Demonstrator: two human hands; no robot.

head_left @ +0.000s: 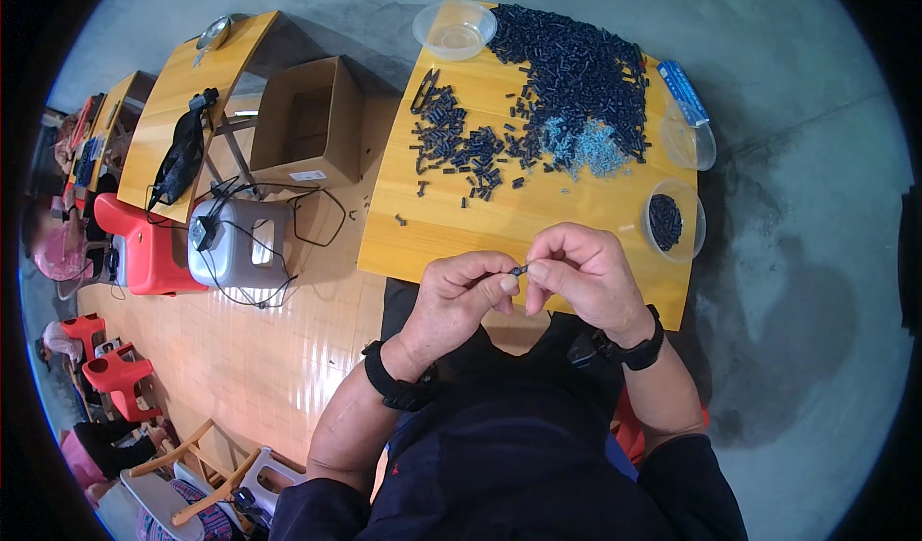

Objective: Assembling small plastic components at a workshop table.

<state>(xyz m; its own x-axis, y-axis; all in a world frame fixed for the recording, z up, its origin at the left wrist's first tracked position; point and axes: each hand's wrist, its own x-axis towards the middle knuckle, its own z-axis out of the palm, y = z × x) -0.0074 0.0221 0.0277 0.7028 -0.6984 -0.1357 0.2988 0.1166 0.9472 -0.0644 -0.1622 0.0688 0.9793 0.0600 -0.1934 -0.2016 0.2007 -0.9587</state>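
Note:
Above the near edge of the yellow wooden table (399,224), my two hands meet fingertip to fingertip. My left hand (463,289) is closed in a pinch on a small black cylindrical part (519,270). The thumb and forefinger of my right hand (586,270) pinch at that part's right end; anything smaller between those fingertips is too small to make out. Beyond them lies a large heap of similar black parts (576,61), with a looser spread of them (471,147) to its left. Small light-blue pieces (597,149) lie in a pile against the heap's near side.
A clear bowl (648,216) on the right holds black parts. Another clear bowl (423,28) stands far left, near a black hand tool (423,90). A blue box (683,92) rests over a clear container (706,147) at the right edge. Left are a cardboard box (341,123) and stools.

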